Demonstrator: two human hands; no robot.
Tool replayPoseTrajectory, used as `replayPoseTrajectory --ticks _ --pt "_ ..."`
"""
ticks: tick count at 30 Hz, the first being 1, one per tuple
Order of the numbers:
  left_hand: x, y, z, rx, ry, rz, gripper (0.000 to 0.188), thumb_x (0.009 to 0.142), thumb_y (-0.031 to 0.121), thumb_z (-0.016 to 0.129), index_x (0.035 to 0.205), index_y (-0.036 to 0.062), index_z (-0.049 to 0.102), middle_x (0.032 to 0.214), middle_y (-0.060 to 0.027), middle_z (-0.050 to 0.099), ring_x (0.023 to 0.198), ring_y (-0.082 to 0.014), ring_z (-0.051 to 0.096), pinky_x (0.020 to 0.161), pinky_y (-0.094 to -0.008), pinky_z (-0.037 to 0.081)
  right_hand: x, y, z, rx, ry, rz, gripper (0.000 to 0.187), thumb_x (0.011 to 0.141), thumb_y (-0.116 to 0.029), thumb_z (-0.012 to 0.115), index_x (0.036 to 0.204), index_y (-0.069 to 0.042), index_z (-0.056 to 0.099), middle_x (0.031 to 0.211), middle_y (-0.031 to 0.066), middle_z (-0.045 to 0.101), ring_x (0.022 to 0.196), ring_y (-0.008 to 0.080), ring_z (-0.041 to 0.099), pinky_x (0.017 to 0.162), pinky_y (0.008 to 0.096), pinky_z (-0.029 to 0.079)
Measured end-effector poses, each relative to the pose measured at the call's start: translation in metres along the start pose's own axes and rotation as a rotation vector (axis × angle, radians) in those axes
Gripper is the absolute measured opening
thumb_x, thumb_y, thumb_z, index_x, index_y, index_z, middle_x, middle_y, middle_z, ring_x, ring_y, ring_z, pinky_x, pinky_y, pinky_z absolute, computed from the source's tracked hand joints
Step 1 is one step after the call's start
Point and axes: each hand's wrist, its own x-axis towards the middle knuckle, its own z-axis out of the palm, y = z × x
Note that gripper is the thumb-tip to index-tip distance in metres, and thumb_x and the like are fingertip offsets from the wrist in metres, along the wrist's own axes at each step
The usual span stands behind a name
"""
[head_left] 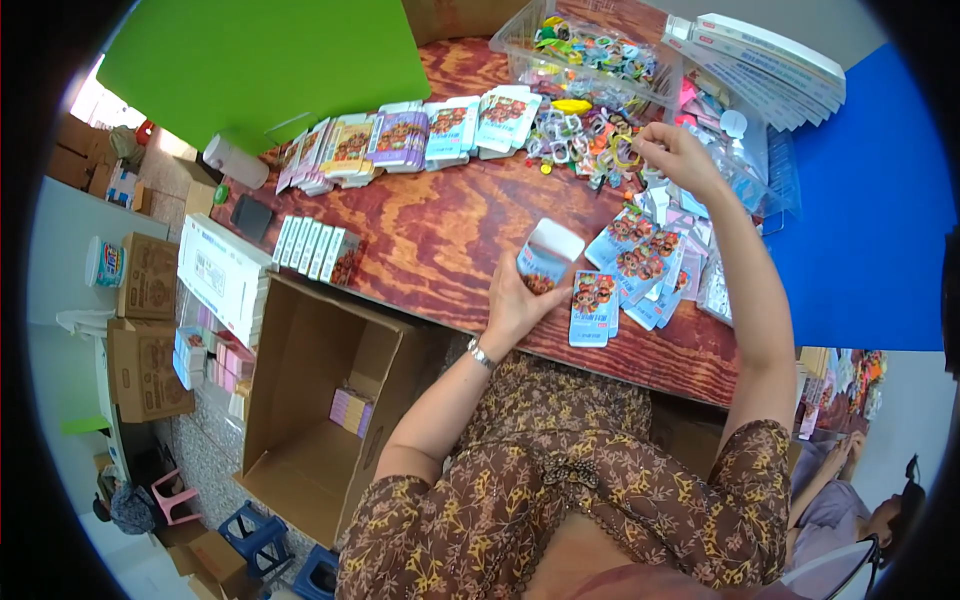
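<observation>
Wood-grained table (450, 235): left hand (512, 308) grips open carton (543, 268) near front edge, mouth and long axis tilted up, away from body. Right hand (672, 155) over loose trinkets (565, 140); cannot tell whether grasping any. Clear bin (508, 42) beyond holds more; cardboard box (290, 385), left, holds purple packs (350, 411).

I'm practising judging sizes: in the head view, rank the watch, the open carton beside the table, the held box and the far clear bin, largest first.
Open carton
Clear bin
Held box
Watch
</observation>
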Motion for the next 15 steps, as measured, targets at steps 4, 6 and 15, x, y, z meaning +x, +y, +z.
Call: replayPoseTrajectory --ticks 4,6,15 --pt "0.006 0.009 0.002 0.026 0.044 -0.014 0.075 0.064 0.032 0.094 0.115 0.0009 0.047 0.104 -0.0159 0.061 0.098 -0.0318 0.064 0.083 -0.0427 0.052 -0.040 -0.054 0.020 0.059 -0.129 -0.037 0.021 0.095 -0.025 0.066 0.094 -0.004 0.068 0.077 -0.0018 0.065 0.068 0.0063 0.058 0.059 0.0266 0.048" --pt "0.005 0.014 0.003 0.002 0.056 0.001 0.070 0.064 0.031 0.093 0.109 0.0015 0.048 0.101 -0.0160 0.060 0.097 -0.0333 0.062 0.083 -0.0440 0.050 -0.053 -0.062 0.034 0.144 -0.263 -0.121 0.022 0.095 -0.026 0.067 0.095 -0.004 0.068 0.079 -0.0009 0.067 0.070 0.0065 0.060 0.061 0.0259 0.049" --pt "-0.007 0.020 0.000 -0.001 0.055 0.060 0.083 0.064 0.030 0.094 0.123 -0.0002 0.044 0.109 -0.0167 0.063 0.103 -0.0297 0.066 0.087 -0.0416 0.053 -0.083 -0.066 0.083 -0.156 -0.306 -0.175 0.020 0.093 -0.021 0.068 0.096 -0.002 0.070 0.071 0.0060 0.067 0.063 0.0126 0.061 0.059 0.0305 0.047"
